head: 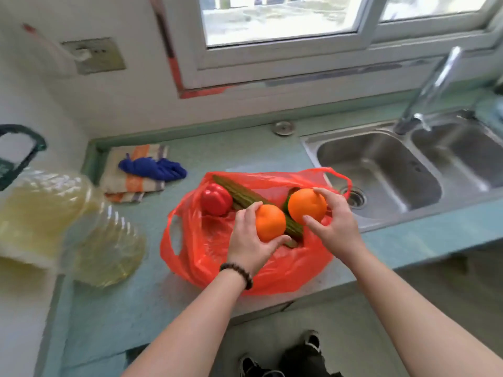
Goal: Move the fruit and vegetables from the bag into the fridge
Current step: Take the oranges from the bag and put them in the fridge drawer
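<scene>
Two oranges coming out at once, one per hand. The left hand [246,240] has its fingers and thumb curled round the nearer orange [270,222], and the right hand [330,227] grips the other orange [307,205] between thumb and fingertips, both held just above the open mouth of the red plastic bag [217,257], which sits on the green counter [152,292] right beside the sink [378,170]. Left in the bag are a red bell pepper [216,201] and a long cucumber [239,194] running diagonally under the oranges, plus something dark green behind the right orange that I can't make out. The fridge isn't in view, so I'd guess it's a turn-and-carry from here. My take on doing this bit well: lift straight up so neither orange snags the flimsy bag wall or its handle loops, and keep the grips snug since round fruit rolls out of a loose pinch easily. The right-hand hold looks more fingertip than palm, so I'd settle it deeper before walking. Also watch that big oil jug [62,219] on the left when turning.
</scene>
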Action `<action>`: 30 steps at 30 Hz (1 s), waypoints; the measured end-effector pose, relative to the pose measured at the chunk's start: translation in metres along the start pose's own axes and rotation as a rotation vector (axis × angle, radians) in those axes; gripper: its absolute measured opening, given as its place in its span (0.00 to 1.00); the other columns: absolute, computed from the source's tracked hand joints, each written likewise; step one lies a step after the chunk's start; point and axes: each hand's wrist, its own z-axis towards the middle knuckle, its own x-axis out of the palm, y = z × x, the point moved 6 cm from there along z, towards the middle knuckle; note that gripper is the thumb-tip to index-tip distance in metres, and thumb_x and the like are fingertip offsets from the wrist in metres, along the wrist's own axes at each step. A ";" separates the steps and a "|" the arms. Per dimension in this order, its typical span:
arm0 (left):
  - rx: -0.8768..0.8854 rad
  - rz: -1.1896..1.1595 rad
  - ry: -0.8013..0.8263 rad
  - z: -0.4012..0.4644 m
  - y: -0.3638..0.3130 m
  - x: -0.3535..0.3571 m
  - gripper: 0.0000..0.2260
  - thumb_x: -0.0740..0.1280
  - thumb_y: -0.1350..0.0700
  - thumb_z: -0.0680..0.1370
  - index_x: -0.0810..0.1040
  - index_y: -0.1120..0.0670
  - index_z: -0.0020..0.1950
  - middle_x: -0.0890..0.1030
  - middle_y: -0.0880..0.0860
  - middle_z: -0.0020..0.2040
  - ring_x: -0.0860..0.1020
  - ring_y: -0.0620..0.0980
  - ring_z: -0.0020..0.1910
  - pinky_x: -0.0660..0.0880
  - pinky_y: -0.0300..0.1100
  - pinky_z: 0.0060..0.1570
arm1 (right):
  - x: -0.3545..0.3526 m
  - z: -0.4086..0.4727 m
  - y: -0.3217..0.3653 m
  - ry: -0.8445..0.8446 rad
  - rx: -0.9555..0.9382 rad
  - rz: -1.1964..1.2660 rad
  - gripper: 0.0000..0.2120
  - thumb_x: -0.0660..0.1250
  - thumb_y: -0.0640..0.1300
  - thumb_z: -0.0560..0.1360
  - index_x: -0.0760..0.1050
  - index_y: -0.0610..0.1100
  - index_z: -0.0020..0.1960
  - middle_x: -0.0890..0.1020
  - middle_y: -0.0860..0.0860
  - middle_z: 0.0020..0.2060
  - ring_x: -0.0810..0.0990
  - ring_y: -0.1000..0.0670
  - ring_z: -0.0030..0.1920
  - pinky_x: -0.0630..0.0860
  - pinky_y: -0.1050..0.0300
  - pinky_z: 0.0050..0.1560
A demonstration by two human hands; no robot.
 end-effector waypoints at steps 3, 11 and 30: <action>0.073 -0.060 0.124 -0.004 -0.034 0.038 0.42 0.73 0.34 0.60 0.64 0.47 0.69 0.67 0.48 0.60 0.70 0.43 0.57 0.66 0.35 0.59 | -0.051 -0.038 -0.028 -0.130 0.116 -0.026 0.30 0.70 0.52 0.64 0.69 0.51 0.65 0.71 0.52 0.56 0.74 0.49 0.56 0.73 0.51 0.58; 0.276 -0.084 0.412 -0.061 -0.128 0.143 0.44 0.72 0.33 0.60 0.65 0.53 0.70 0.70 0.53 0.60 0.69 0.45 0.57 0.59 0.27 0.57 | -0.165 -0.163 -0.088 -0.459 0.334 -0.047 0.28 0.74 0.44 0.66 0.70 0.52 0.64 0.72 0.49 0.57 0.74 0.52 0.52 0.74 0.51 0.58; 0.788 -0.153 1.038 -0.480 -0.405 0.396 0.38 0.74 0.38 0.64 0.62 0.43 0.70 0.66 0.45 0.62 0.71 0.43 0.53 0.70 0.39 0.53 | -0.425 -0.677 -0.189 -1.254 0.759 -0.076 0.27 0.73 0.42 0.68 0.69 0.52 0.65 0.70 0.53 0.56 0.73 0.54 0.51 0.70 0.61 0.53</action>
